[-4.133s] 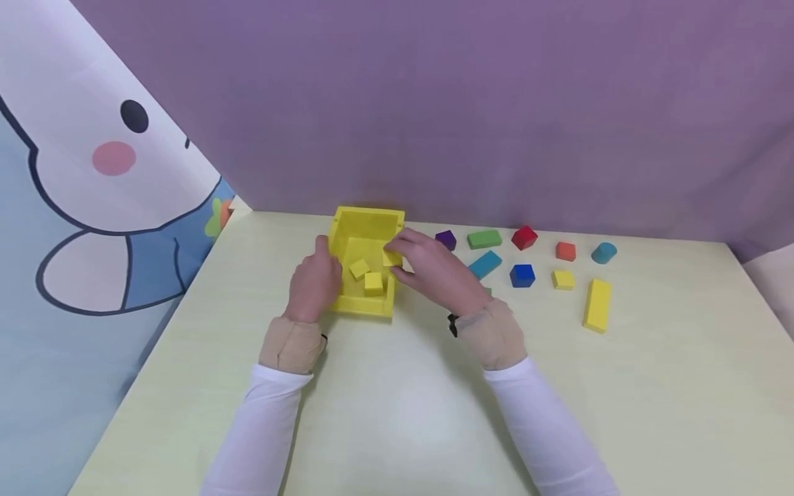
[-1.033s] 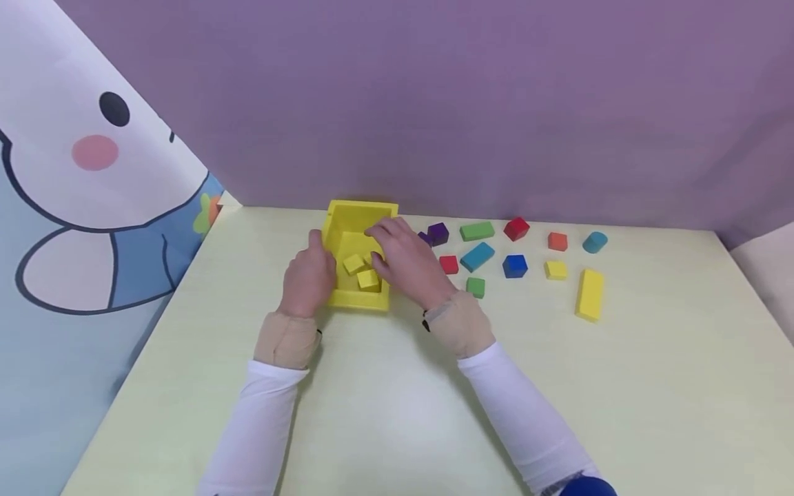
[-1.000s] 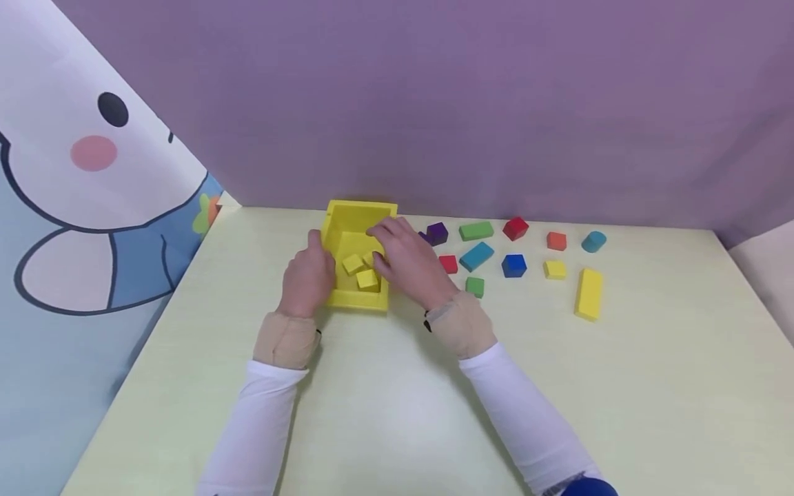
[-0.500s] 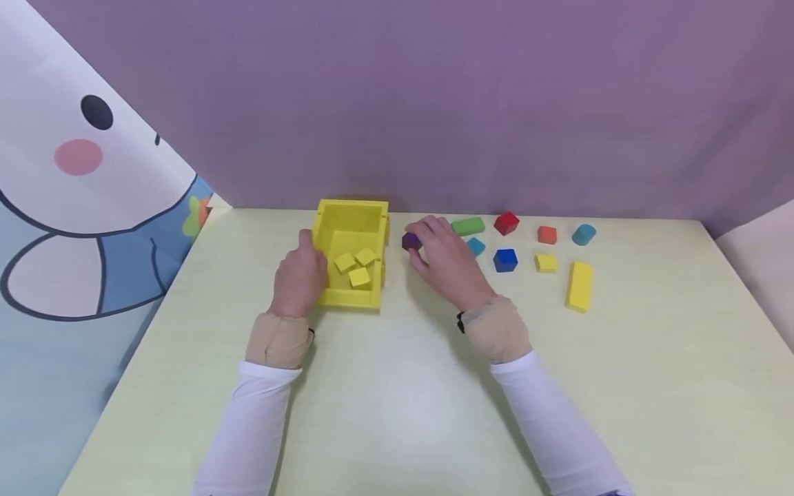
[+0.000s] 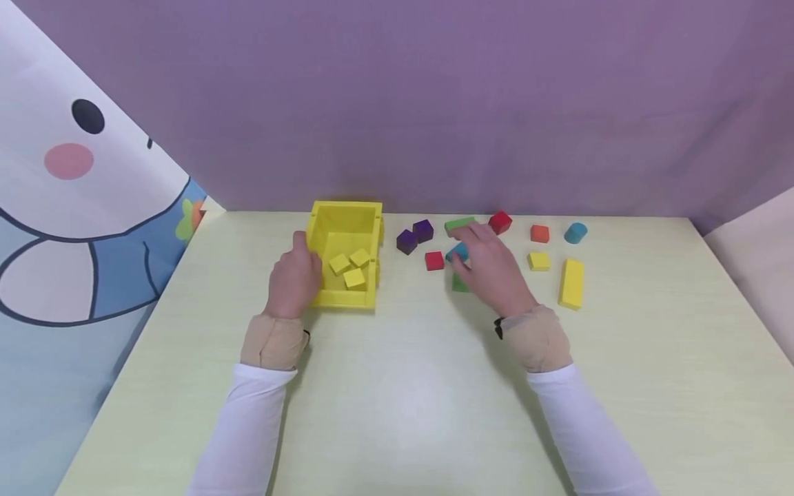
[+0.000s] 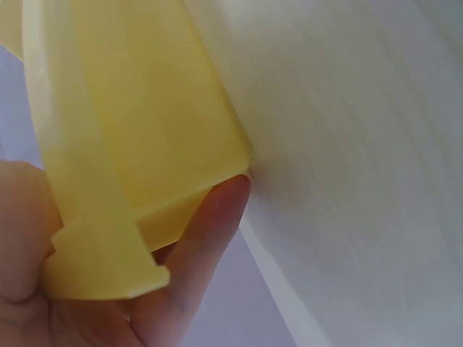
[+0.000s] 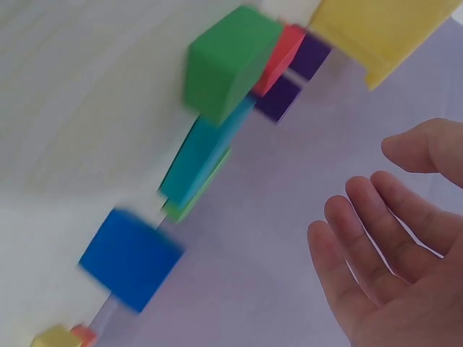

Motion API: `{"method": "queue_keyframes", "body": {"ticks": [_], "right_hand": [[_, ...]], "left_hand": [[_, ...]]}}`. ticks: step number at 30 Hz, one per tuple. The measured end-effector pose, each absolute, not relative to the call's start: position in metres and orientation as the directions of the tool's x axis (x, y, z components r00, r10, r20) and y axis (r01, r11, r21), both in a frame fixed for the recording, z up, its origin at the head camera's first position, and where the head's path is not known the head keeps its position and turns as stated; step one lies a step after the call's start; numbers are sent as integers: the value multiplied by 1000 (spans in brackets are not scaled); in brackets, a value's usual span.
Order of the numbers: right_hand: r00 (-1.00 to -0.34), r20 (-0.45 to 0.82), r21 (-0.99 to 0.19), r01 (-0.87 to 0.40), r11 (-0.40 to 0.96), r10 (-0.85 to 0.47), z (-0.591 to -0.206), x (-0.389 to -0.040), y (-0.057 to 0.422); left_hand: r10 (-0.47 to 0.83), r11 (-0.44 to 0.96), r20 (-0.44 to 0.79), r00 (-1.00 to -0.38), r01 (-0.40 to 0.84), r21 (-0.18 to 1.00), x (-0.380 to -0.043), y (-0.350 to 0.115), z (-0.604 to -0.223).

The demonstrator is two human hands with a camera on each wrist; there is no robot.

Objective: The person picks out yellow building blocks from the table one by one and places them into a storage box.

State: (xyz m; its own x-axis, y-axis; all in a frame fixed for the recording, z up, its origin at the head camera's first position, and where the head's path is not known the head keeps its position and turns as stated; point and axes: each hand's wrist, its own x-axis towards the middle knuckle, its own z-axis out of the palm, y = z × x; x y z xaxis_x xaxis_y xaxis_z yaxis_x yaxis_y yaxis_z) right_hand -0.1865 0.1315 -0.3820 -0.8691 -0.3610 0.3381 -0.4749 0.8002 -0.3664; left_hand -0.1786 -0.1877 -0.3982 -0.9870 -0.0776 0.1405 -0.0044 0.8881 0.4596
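A yellow open box (image 5: 344, 300) stands at the left of the blocks, with three yellow blocks (image 5: 355, 278) lying inside. My left hand (image 5: 294, 279) grips its left wall; in the left wrist view the thumb and a finger (image 6: 206, 246) wrap the yellow edge. Over the blocks to the right of the box, my right hand (image 5: 493, 269) hovers with nothing in it, fingers loosely spread. Below it show parts of a light blue block (image 5: 457, 252), a green oblong block (image 5: 459, 223) and a green cube (image 5: 460, 283). A blue cube (image 7: 132, 259) shows in the right wrist view.
Two purple blocks (image 5: 407, 241) and a red block (image 5: 434, 260) lie between box and right hand. Farther right are a dark red cube (image 5: 500, 222), an orange-red block (image 5: 540, 233), a blue cylinder (image 5: 575, 233), a small yellow block (image 5: 539, 261) and a long yellow block (image 5: 571, 283).
The right hand placed a third yellow block in the box, let go, and moved right, past the purple blocks to above the blue and green ones. The left hand keeps its grip on the box.
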Motion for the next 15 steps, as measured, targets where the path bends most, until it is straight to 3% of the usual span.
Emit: {"method": "queue_keyframes", "body": {"ticks": [8,15], "right_hand": [[-914,324,-392,-365,844,-245,-382,-191,164],[-970,191,-415,-219,883,-150,-380,-195,192]], "left_hand": [[-85,889,128,-988,-17,458,-178,-187,-399],[-86,889,114,-990,-25,457,-178,-186,-397]]}}
